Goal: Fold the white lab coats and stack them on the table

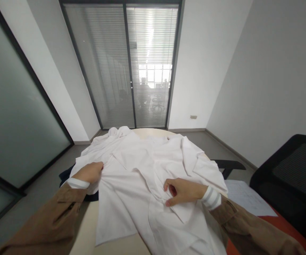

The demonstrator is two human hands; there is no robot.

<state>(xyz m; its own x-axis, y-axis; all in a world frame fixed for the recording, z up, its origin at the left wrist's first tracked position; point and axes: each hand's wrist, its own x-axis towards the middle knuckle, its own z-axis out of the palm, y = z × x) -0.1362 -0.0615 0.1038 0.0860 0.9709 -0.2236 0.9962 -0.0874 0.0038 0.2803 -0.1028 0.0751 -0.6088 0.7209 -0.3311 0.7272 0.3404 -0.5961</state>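
Observation:
A white short-sleeved shirt [131,187] lies spread and wrinkled across a light round table, its lower part toward me. At its left side my left hand [90,172] is closed on the fabric, and creases run out from that spot. My right hand [181,191] rests at the shirt's front, to the right of the placket. Its thumb and forefinger curve apart with a gap between them; the other fingers are partly hidden. More white cloth [103,143] lies bunched beyond my left hand. Dark blue cloth [91,197] shows beneath my left wrist.
The pale tabletop [121,246] shows at the near edge. To the right stands a black mesh office chair [296,177]. A printed paper sheet [248,198] lies on something red-orange [277,226]. Glass doors with blinds [153,71] are behind the table.

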